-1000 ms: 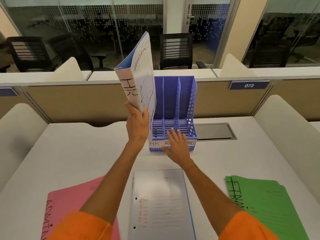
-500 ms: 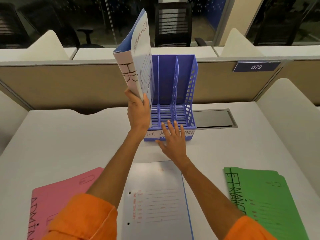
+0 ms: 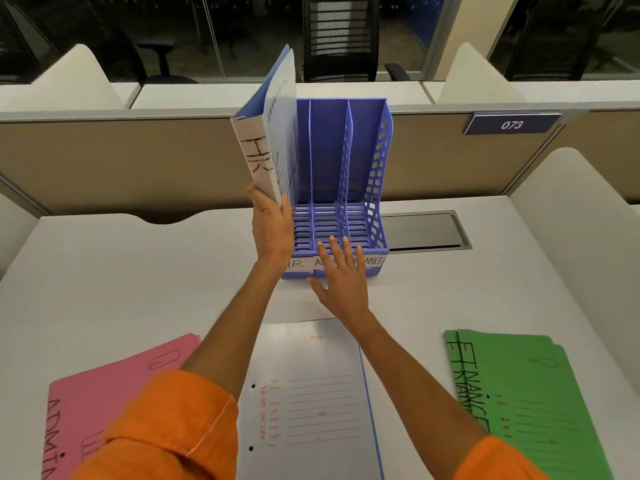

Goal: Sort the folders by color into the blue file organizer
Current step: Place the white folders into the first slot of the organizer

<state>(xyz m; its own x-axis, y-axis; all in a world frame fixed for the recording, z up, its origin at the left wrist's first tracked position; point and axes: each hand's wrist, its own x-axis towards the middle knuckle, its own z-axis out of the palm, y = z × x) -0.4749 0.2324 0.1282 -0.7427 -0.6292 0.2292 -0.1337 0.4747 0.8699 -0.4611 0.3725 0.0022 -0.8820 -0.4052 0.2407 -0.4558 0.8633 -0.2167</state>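
Head view, looking down along both my arms: my left hand point(image 3: 272, 226) is clamped on the lower corner of a blue folder point(image 3: 277, 133), thumb on the near face and fingers wrapped behind. The folder stands nearly upright, leaning a little to the left, with "HR" handwritten on a white strip along its spine edge. It is at the left side of the blue file organizer point(image 3: 329, 140), against the leftmost of the three compartments. My hand hides the bottom edge, so I cannot tell whether it is already inside that slot or just at its mouth.

My right hand point(image 3: 341, 278) holds nothing. Its fingers are straight and spread, laid flat against the organizer's front lip, with the fingertips reaching over onto the slatted floor. It covers the middle label; "HR" shows to its left and "ANCE" to its right.

The organizer stands upright near the back of the white desk point(image 3: 121, 271), just beside a dark cable hatch point(image 3: 426, 232). Nearer to me, three lots lie flat and well apart: a pink folder point(image 3: 114, 375) on the left, a pale blue folder point(image 3: 311, 375) between my forearms, and green folders point(image 3: 519, 393) on the right. Behind the desk, the partition carries a plate point(image 3: 512, 124) reading 073.
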